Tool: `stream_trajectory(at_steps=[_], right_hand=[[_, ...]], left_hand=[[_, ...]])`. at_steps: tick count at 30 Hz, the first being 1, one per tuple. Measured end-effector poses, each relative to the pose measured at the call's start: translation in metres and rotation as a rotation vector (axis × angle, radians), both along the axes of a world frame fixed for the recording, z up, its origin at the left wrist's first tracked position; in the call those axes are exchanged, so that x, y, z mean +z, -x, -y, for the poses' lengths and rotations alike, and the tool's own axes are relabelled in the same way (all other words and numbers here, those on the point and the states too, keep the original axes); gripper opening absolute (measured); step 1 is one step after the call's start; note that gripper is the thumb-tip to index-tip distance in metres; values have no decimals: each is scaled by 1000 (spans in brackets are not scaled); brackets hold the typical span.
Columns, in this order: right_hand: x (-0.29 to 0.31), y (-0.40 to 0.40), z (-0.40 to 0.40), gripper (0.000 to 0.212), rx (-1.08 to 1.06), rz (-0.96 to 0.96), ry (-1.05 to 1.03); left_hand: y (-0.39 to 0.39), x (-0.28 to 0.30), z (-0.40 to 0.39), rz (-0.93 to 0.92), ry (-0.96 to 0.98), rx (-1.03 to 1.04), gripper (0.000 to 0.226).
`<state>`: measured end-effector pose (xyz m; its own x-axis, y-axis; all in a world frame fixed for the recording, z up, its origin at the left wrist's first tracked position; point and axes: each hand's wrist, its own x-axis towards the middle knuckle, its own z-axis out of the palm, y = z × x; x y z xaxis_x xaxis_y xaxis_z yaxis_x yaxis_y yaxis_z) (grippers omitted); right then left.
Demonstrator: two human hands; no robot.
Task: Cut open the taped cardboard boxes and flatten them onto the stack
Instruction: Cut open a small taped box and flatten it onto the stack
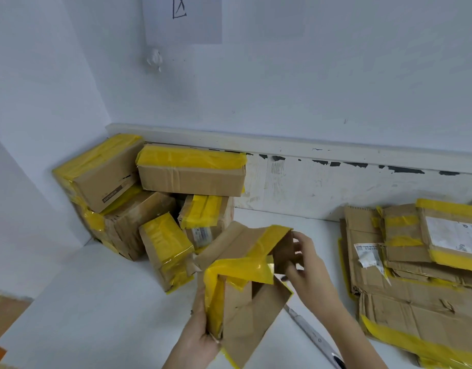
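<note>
Where the two white walls point(282, 89) meet, a heap of taped boxes point(155, 198) sits piled in the corner on a white table point(96, 302), yellow tape across their tops and edges. At the far left edge a bit of brown cardboard point(5, 312) pokes into sight. Above the heap a grey sheet point(184, 20) with a drawn mark hangs on the wall, and a scuffed white ledge point(336, 155) runs along the back. Over the middle of the table the left hand point(200, 339) grips the bottom of an opened box point(242, 283), fingers curled round its taped corner, while the right hand point(309, 272) pinches a raised flap at its top. A knife point(314, 336) lies on the table under the right forearm. Farther right, flattened cartons form a stack point(416, 275) against the ledge.
</note>
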<state>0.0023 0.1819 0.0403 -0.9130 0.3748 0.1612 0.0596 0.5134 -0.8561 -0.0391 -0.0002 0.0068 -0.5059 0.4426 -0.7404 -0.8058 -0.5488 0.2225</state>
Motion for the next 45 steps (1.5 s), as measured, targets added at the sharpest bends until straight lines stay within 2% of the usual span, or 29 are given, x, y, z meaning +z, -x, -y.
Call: stream_trajectory(at_steps=[1,4,7,9,12,13,17,19,23,25,27,29,31,33,36,40,42,45], right_hand=[[2,-3,0,47,-58,22,-24],[-2,-6,7,46,-350,116,-356],[-4,-7,12,28,-311,178,-437],[-7,-7,11,30,-240,128,-290],[0,-12,26,35,-219,54,273],[0,-13,34,33,-223,51,351],[-11,-13,54,9,-110,179,341],[-14,-11,53,14,-78,247,277],[-26,-16,45,9,-84,311,243],[-28,-20,38,28,-190,245,359],[-26,-27,28,40,-363,46,404],[-23,-33,26,30,-359,-89,238],[-24,-34,31,22,-227,-37,52],[-32,-32,35,44,-164,34,-71],[-38,-28,26,52,-227,-122,-338],[-32,-30,6,32,-268,-172,-523],[-27,-32,-2,26,-272,-131,-409],[-19,-31,-14,24,-191,22,28]], left_hand=[[1,0,1,27,-30,-13,58],[-3,5,-4,-18,22,-50,58],[-5,-9,-10,2,10,2,48],[-5,-12,-9,7,12,20,45],[-5,-9,-10,-28,8,37,43],[-5,-9,-11,-47,33,48,42],[-5,-5,-20,-65,158,89,36],[-5,-5,-20,-69,218,119,33],[-3,-10,-17,-177,310,209,45],[1,-11,-12,-226,400,274,46],[8,-12,-6,-231,438,336,47],[12,-16,-3,-219,458,331,51],[13,-17,-5,-216,458,300,54],[12,-18,-10,-220,454,239,56],[8,-15,-16,-241,474,193,52],[1,3,-17,-364,649,194,37],[-2,15,-18,-479,706,196,27],[-4,26,-17,-650,747,166,20]])
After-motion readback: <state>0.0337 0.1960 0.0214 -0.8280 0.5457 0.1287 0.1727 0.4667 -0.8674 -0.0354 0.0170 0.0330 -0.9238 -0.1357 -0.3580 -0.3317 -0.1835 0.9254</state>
